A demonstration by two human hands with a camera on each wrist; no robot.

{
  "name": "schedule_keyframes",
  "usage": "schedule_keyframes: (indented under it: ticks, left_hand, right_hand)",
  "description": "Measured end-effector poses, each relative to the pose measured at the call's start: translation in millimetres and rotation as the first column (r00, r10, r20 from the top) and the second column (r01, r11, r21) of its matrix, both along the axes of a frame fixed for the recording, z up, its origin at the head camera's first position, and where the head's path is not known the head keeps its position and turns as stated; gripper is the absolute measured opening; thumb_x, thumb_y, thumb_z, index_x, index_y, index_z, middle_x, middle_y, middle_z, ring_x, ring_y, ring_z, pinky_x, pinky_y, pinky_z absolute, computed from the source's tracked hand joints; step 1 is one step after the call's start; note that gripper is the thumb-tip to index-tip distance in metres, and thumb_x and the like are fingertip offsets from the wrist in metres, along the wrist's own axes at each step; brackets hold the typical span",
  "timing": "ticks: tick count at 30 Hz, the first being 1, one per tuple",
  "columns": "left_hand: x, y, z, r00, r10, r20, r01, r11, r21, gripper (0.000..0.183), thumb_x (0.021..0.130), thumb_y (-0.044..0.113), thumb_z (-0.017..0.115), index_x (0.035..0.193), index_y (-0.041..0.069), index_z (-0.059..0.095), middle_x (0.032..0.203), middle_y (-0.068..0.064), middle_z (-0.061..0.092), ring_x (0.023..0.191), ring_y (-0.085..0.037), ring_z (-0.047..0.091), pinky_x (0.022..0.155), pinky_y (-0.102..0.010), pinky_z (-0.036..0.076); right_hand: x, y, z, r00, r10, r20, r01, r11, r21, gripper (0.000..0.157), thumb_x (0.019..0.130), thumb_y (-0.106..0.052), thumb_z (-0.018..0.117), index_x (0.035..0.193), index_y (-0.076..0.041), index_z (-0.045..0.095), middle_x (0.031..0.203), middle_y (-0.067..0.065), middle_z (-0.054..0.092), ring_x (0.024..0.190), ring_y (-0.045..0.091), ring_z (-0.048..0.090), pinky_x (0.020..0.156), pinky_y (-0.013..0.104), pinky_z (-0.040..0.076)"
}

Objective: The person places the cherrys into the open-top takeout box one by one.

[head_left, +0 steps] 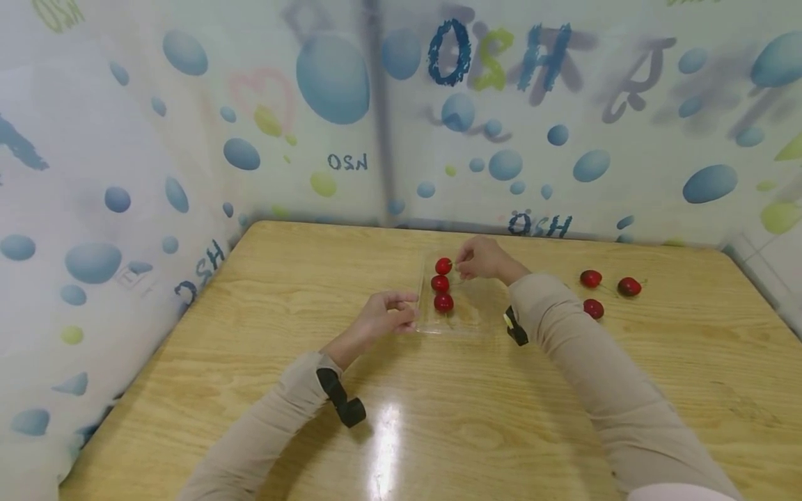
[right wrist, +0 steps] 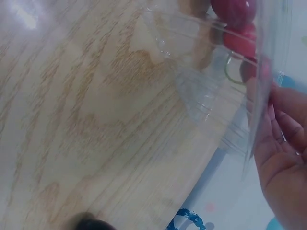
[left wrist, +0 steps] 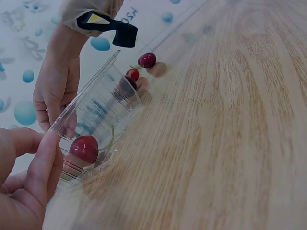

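Note:
A clear plastic box lies on the table with three red cherries in a row along its left side. My left hand pinches the box's left rim between thumb and fingers, as the left wrist view shows with the hand at the rim. Over the far end of the box, my right hand pinches the stem of the farthest cherry. The middle cherry and the nearest cherry lie in the box. In the right wrist view, the box wall partly covers the right fingertips.
To the right of the box, three loose cherries lie on the wooden table: one at the back, one farther right, and one partly behind the right sleeve. A patterned wall covering stands behind the table.

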State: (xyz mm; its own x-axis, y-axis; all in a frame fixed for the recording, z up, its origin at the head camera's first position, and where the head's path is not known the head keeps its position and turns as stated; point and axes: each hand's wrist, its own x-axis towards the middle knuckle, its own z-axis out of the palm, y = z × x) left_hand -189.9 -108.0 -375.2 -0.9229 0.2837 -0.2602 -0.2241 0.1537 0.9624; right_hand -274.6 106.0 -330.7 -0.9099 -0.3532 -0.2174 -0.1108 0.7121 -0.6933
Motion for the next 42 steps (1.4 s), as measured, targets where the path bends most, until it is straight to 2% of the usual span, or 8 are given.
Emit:
schedule_keyframes:
  ticks: [8,17,21,27,35,42]
  left_hand:
    - [0.5,1.3,1.2,1.000,-0.002,0.003,0.002,1.000,0.016,0.036,0.083,-0.002,0.058,0.118,-0.006,0.050,0.086,-0.011,0.050,0.068,-0.014,0.059,0.067,-0.025,0.054]
    - [0.8,1.6,4.2,1.000,-0.012,-0.014,0.012,1.000,-0.008,0.036,0.083,-0.001,0.058,0.119,-0.005,0.050,0.087,-0.012,0.051,0.070,-0.016,0.059,0.068,-0.026,0.054]
    - [0.7,1.2,3.4,1.000,-0.013,-0.014,0.013,1.000,0.000,0.036,0.084,-0.001,0.057,0.119,-0.005,0.050,0.087,-0.011,0.051,0.070,-0.016,0.059,0.068,-0.026,0.054]
    - [0.1,0.9,0.9,1.000,-0.021,-0.018,0.021,1.000,0.015,0.037,0.084,-0.002,0.057,0.119,-0.006,0.049,0.084,-0.010,0.050,0.069,-0.016,0.059,0.068,-0.026,0.054]
    - [1.3,0.9,2.7,1.000,-0.022,0.002,0.022,0.999,0.024,0.039,0.084,-0.002,0.057,0.121,-0.006,0.048,0.086,-0.010,0.050,0.070,-0.015,0.059,0.069,-0.025,0.054]
    - [1.5,1.0,1.5,1.000,-0.015,-0.015,0.015,1.000,0.001,0.037,0.084,-0.001,0.058,0.119,-0.005,0.050,0.085,-0.011,0.050,0.069,-0.015,0.059,0.068,-0.026,0.054]
  right_hand:
    - [-0.2,-3.0,3.2,1.000,-0.010,0.014,0.010,0.999,0.045,0.009,0.084,-0.001,0.057,0.090,0.006,0.059,0.083,0.015,0.061,0.068,0.018,0.060,0.069,0.031,0.054]
    - [1.3,-5.1,7.6,1.000,-0.002,-0.026,0.005,0.996,0.091,0.008,0.083,0.002,0.055,0.087,0.007,0.060,0.079,0.014,0.061,0.066,0.018,0.060,0.069,0.032,0.054]
    - [0.3,-5.0,8.3,1.000,-0.006,-0.019,0.008,0.996,0.093,0.009,0.084,0.001,0.055,0.089,0.007,0.060,0.081,0.014,0.061,0.067,0.017,0.060,0.068,0.031,0.054]
    - [1.1,-5.2,11.9,1.000,-0.013,-0.024,0.015,0.996,0.083,0.012,0.084,0.000,0.055,0.092,0.008,0.060,0.085,0.018,0.062,0.076,0.027,0.062,0.071,0.034,0.054]
    - [2.0,-2.8,15.7,1.000,-0.014,-0.022,0.016,0.998,0.068,0.014,0.086,-0.003,0.055,0.095,0.007,0.059,0.090,0.019,0.062,0.080,0.029,0.062,0.072,0.036,0.053]
    - [6.1,3.1,16.9,0.997,0.015,-0.069,-0.012,0.999,0.044,0.015,0.086,-0.005,0.055,0.095,0.006,0.060,0.089,0.019,0.062,0.082,0.031,0.061,0.068,0.033,0.054]
